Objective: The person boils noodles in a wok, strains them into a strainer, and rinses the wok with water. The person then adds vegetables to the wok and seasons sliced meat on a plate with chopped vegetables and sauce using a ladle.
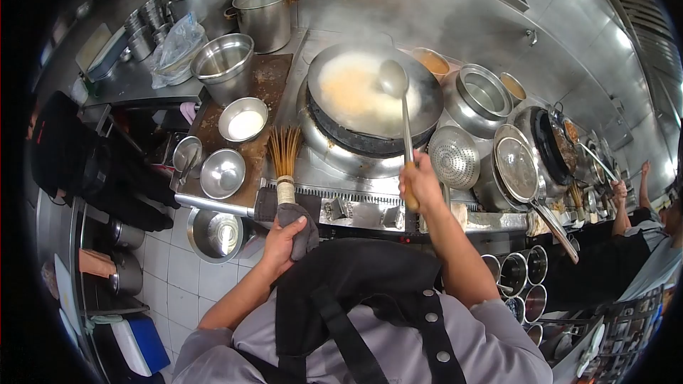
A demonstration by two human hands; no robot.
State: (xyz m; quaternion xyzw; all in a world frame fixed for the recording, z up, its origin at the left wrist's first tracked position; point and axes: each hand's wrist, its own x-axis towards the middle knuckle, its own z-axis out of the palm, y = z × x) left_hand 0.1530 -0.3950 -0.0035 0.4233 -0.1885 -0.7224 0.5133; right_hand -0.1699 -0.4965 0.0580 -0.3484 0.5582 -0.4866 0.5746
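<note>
My right hand [421, 183] is closed round the wooden handle of a long metal ladle [393, 78], whose bowl is over the pale, steaming liquid [356, 89] in a large wok [432, 92]. My left hand [286, 240] grips a dark grey cloth [306, 236] at the stove's front edge. Just above that cloth stands a bamboo whisk brush [284, 160] with its bristles up. Whether the left fingers also hold the brush's lower end cannot be seen.
Left of the wok are a bowl of white stuff [245, 119], an empty metal bowl [223, 173] and stacked pots [224, 64]. A perforated strainer [454, 158] and mesh sieves [517, 169] lie to the right. Other people are at the far right [633, 242] and left [92, 163].
</note>
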